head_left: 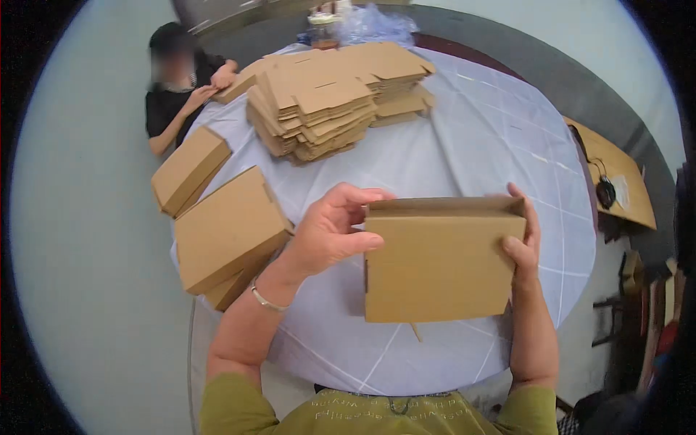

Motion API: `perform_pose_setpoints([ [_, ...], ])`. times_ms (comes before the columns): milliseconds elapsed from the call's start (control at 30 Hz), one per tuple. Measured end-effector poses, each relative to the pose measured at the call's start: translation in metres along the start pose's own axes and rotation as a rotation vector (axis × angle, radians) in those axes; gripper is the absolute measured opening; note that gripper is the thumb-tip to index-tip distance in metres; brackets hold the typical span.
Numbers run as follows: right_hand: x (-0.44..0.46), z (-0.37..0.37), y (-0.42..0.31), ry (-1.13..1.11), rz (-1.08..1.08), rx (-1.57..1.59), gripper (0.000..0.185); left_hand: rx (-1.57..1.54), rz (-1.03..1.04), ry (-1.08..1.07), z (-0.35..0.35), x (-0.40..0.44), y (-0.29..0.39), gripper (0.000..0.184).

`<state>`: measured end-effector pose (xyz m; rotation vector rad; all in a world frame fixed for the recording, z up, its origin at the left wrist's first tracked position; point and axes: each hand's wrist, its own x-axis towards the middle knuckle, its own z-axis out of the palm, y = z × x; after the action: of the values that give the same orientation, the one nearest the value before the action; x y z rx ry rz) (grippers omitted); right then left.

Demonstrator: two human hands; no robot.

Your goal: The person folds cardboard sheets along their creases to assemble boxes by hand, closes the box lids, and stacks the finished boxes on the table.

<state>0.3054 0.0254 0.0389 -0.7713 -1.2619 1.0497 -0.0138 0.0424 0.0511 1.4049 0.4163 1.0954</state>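
A brown cardboard box (pixel 438 268) is held upright above the near part of the table, its broad face towards me and a narrow fold along its top edge. My right hand (pixel 525 235) grips its right side, thumb on the front face and fingers behind. At the upper left corner is my left hand (pixel 337 228), its thumb on the front edge and its fingers bent at the top edge. Folded boxes (pixel 228 228) lie stacked at the table's left edge. Farther back rises a large pile of flat cardboard pieces (pixel 326 94).
A white cloth with thin lines covers the round table (pixel 536 138). Across at the back left, a person (pixel 177 90) has both hands at a cardboard piece. Clear plastic (pixel 377 27) and a jar (pixel 323 32) stand behind the pile. A wooden side table (pixel 631 181) is at the right.
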Motion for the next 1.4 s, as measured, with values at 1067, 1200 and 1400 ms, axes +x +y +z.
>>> perform_pose_setpoints([
  [1067, -0.005, 0.009, 0.003, -0.042, 0.036, 0.037, 0.021, 0.206, 0.104, 0.224, 0.019, -0.003, -0.034, 0.021],
  [1200, -0.004, 0.009, 0.006, -0.015, 0.004, 0.010, 0.020, 0.201, 0.047, 0.226, 0.020, -0.002, -0.029, 0.021],
  [1400, 0.000, 0.008, 0.009, 0.084, 0.174, -0.091, 0.024, 0.066, -0.039, 0.301, 0.014, -0.004, -0.043, 0.031],
])
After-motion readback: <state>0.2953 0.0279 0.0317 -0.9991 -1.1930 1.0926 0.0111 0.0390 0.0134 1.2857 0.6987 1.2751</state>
